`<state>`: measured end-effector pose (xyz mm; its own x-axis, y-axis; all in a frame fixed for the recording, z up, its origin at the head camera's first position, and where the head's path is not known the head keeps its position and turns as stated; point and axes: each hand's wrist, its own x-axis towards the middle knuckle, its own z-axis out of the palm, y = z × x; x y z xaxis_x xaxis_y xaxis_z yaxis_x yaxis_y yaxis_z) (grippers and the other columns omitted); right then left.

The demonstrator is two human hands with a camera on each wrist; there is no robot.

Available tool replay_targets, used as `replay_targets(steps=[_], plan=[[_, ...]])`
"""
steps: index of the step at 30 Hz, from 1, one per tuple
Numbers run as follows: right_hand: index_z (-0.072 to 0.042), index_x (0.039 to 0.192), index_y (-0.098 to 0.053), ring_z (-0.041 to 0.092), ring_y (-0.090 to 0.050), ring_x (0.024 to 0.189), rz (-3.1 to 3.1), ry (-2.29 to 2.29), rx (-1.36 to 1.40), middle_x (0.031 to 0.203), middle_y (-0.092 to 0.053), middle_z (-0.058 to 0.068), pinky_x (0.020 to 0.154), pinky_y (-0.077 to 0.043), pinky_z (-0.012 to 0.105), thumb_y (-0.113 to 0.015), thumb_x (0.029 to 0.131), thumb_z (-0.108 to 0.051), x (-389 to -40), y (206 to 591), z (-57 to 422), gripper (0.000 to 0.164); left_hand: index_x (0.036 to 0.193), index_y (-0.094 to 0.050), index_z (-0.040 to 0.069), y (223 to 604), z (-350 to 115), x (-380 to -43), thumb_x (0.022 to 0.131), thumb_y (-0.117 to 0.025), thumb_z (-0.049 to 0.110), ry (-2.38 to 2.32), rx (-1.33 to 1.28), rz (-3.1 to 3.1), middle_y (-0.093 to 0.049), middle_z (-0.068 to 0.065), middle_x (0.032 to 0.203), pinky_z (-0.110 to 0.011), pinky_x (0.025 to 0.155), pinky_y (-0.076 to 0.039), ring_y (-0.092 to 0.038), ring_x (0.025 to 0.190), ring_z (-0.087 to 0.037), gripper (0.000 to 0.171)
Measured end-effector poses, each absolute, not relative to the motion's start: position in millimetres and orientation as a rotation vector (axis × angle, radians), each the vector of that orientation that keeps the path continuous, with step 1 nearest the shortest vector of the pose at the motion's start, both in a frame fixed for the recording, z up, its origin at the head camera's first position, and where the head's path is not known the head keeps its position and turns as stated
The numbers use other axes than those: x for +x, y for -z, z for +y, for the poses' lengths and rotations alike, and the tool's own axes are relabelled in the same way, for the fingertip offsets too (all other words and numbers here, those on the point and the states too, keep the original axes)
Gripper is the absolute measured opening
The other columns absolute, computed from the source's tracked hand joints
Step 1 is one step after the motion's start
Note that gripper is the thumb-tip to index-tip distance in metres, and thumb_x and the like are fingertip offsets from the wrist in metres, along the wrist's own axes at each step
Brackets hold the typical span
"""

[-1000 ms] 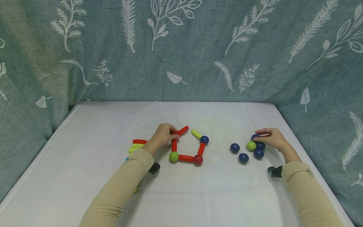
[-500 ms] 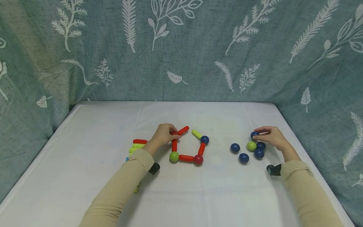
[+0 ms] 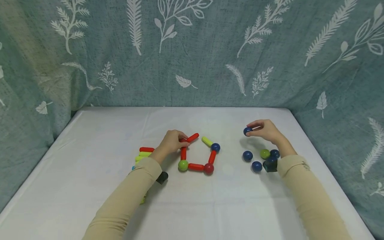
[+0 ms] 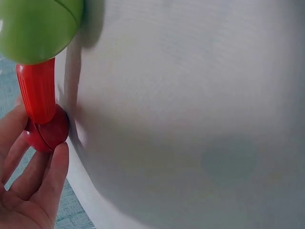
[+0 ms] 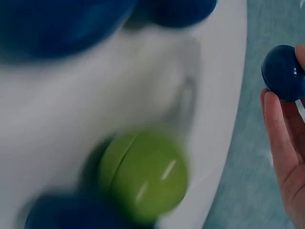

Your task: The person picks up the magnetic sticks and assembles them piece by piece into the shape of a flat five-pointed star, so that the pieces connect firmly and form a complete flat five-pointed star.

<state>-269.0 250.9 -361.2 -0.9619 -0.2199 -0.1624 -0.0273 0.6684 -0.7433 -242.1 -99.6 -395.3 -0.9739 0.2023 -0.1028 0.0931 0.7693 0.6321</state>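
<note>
Blue ball (image 3: 247,131) carried leftward from beside loose green ball (image 3: 265,153) since earlier frame, held above table (image 3: 228,206) | pinched by right hand (image 3: 265,130), right sleeve (image 3: 309,191) slanted inward | red ball (image 4: 55,136) pinched by left hand (image 3: 172,141), unmoved, at far-left corner of stick-and-ball figure (image 3: 196,167)

- Raised blue ball (image 5: 283,72): smooth, glossy, plastic-looking, with small bright highlights.
- Pinched red ball (image 4: 55,131): smooth plastic-looking shell, grooved by a seam.
- Red rod (image 4: 38,90): plastic-looking, ridged lengthwise, with a soft sheen.
- Tablecloth (image 3: 192,206): matt white cloth, lightly creased.
- Curtain (image 3: 210,43): matt, coarse-looking woven cloth.
- Sleeves (image 3: 312,200): matt cloth, wrinkled.
</note>
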Motion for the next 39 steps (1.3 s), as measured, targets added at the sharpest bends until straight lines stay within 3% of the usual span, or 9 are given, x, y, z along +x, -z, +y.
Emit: replay_targets(steps=[17, 39], plan=[[-0.002, 0.114, -0.062, 0.028, -0.057, 0.104, 2.571, 1.229, -0.328, 0.115, -0.060, 0.016, 0.089, -0.046, 0.039, -0.071, 0.079, -0.014, -287, 372, 138, 0.038, 0.107, -0.068, 0.002, 395, -103, -242, 0.081, -0.070, 0.017, -1.010, 0.254, 2.774, -0.066, -0.010, 0.102, -0.030, 0.079, -0.048, -0.056, 0.091, -0.020, 0.029], [0.000, 0.115, -0.060, 0.027, -0.055, 0.108, 2.612, 1.125, -0.339, 0.119, -0.058, 0.016, 0.087, -0.047, 0.031, -0.065, 0.084, -0.008, -288, 385, 87, 0.033, 0.106, -0.068, 0.002, 392, -102, -238, 0.081, -0.071, 0.019, -1.000, 0.257, 2.771, -0.067, -0.010, 0.101, -0.030, 0.080, -0.048, -0.056, 0.090, -0.020, 0.030]])
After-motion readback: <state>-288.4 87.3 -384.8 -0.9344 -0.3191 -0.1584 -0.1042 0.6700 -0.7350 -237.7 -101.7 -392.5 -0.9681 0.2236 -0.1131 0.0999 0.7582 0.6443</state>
